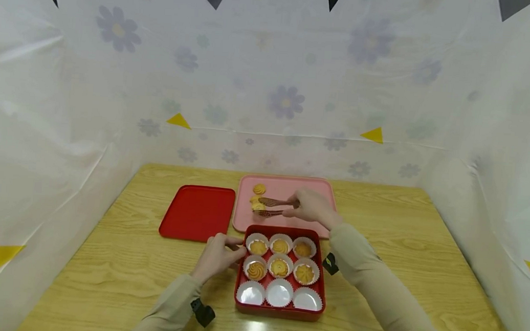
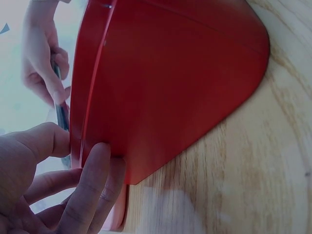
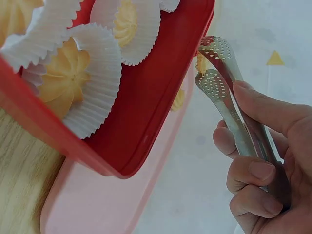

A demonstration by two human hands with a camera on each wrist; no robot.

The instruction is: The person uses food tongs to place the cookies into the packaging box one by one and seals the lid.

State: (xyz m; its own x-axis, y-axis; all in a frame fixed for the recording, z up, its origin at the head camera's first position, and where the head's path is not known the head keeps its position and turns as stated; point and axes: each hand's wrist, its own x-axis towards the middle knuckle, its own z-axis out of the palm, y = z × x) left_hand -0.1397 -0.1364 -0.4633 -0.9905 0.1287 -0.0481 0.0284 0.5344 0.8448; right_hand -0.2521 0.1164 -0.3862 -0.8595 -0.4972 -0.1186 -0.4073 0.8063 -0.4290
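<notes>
My right hand (image 1: 313, 207) holds a pair of metal serving tongs (image 3: 229, 97) with perforated tips over the pink tray. A piped butter cookie (image 3: 201, 63) shows between the tips. My left hand (image 1: 218, 257) grips the rear left edge of the red box (image 1: 277, 314), fingertips pressed on its outer wall (image 2: 161, 87). White paper cups (image 1: 279, 293) line the box in three rows. Cookies (image 1: 304, 274) sit in the back and middle rows; the front row's cups show bare white bottoms. Another cookie (image 1: 259, 188) lies on the tray, beyond the tongs.
Behind the box lies the pink tray (image 1: 286, 185). A flat red lid (image 1: 199, 212) rests to its left on the wooden table (image 1: 390, 215). White flower-print sheeting (image 1: 253, 72) walls the table at the back and sides.
</notes>
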